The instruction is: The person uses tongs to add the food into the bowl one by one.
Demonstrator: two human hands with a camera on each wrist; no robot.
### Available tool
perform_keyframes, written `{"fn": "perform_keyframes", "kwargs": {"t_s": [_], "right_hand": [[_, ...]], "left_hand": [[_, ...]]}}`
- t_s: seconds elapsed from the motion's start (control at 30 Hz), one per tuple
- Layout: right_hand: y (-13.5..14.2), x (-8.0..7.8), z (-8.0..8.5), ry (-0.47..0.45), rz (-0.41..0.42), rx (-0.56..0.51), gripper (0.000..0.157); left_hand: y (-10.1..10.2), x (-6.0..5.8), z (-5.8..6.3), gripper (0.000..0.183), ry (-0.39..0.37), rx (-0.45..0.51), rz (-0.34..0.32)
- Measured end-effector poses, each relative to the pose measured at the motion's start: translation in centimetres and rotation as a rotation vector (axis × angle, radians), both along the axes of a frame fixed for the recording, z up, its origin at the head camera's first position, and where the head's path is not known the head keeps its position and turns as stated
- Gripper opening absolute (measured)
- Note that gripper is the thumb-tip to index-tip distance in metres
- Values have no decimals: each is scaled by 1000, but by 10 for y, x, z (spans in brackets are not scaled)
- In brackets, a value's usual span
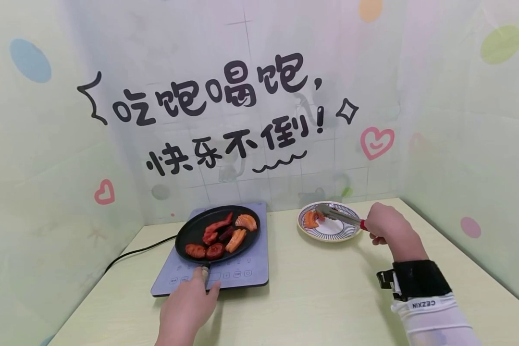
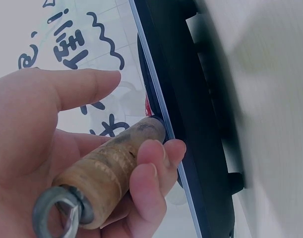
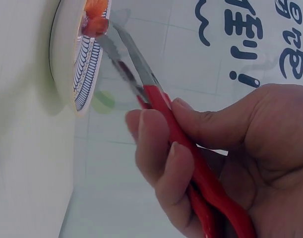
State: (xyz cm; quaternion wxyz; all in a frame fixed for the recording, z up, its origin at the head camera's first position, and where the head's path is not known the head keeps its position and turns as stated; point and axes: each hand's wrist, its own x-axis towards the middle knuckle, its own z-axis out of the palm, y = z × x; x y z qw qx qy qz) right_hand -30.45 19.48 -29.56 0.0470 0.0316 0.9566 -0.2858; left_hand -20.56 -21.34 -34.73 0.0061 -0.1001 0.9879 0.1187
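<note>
My left hand (image 1: 188,302) has its fingers curled round the wooden handle (image 2: 106,168) of a black frying pan (image 1: 194,223), the thumb raised off it. In the pan lie a reddish chicken wing (image 1: 216,229), two orange, pale-striped salmon pieces (image 1: 246,222) and several dark red-brown pieces (image 1: 215,251). My right hand (image 1: 387,223) grips red-handled metal tongs (image 3: 176,129). Their tips are over a blue-patterned white plate (image 1: 352,232), at an orange food piece (image 1: 311,219) and a smaller reddish bit; whether they pinch either, I cannot tell.
Beneath the pan is a flat grey-blue induction cooker (image 1: 259,269) with a button panel at its front. A black cord (image 1: 140,249) runs from it to the left. Printed curtains (image 1: 285,187) close off the table's (image 1: 307,298) back and sides.
</note>
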Motion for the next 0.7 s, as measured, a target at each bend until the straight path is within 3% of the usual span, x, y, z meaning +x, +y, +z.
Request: {"fn": "perform_keyframes", "kwargs": {"t_s": [0.33, 0.7], "right_hand": [[3, 1, 0, -8, 13, 6, 16], [-2, 4, 3, 56, -27, 169, 12]], "left_hand": [[0, -1, -1, 75, -14, -4, 8], [-1, -1, -2, 74, -10, -6, 5]]}}
